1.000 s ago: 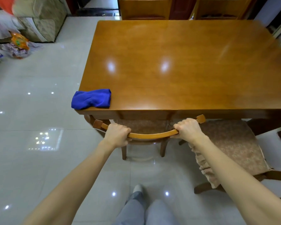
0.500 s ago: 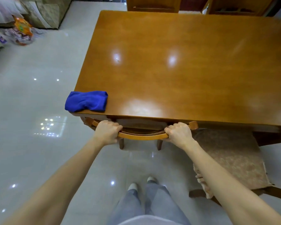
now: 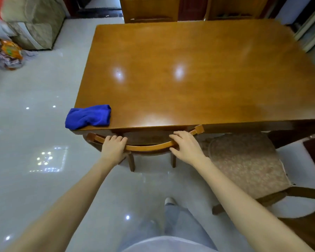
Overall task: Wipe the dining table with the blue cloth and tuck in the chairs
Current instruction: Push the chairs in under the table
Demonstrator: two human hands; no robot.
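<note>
Curved wooden top rail of the near chair [image 3: 147, 147], seat pushed under the glossy brown wooden dining table [image 3: 198, 73]. Left hand [image 3: 114, 149] is curled over the rail. Right hand [image 3: 186, 146] is laid on it, fingers [image 3: 177, 135] loosely spread, not clasped. Crumpled blue cloth [image 3: 88, 116] is seen on the table's near-left corner, overhanging. Second cushioned chair [image 3: 247, 166] is left out, right.

We have a single head-worn wide-angle view, looking forward and steeply down from above the near edge of the dining table [image 3: 198, 79]. It sits close over our own forearms, legs and the tiled floor [image 3: 25, 133].
</note>
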